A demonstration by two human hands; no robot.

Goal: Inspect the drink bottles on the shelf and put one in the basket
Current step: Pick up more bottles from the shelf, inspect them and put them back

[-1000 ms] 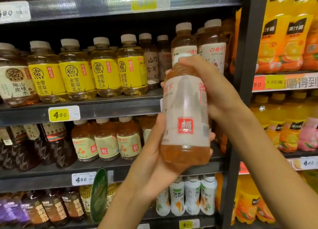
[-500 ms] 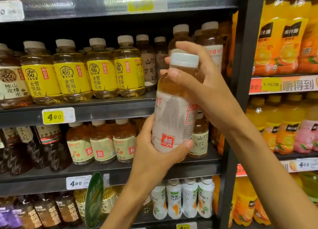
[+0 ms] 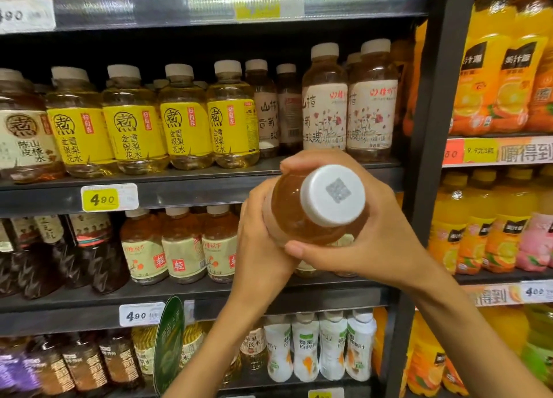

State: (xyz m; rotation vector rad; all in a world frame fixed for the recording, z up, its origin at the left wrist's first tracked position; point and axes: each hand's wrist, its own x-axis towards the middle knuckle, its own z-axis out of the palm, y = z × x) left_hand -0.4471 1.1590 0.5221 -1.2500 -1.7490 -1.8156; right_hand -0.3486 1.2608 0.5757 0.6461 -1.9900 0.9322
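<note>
- I've got the bottle (image 3: 302,215) up in front of the shelf (image 3: 191,192), tipped so its white cap (image 3: 332,194) points straight at my camera.
- My right hand (image 3: 368,233) is wrapped round the shoulder just under the cap; my left hand (image 3: 257,248) cups the body from the far side. Both grips are closed on the bottle.
- Risk one: tilted this far, most of the weight hangs beyond my fingers. If either grip loosens, I'd expect it to slide out base-first.
- Risk two: the packed row of tea bottles (image 3: 182,248) stands just behind my left hand. Swing wide on the way down and I could knock one off the ledge.
- Risk three: no basket in view, so I'd be lowering blind unless I look down first.
</note>
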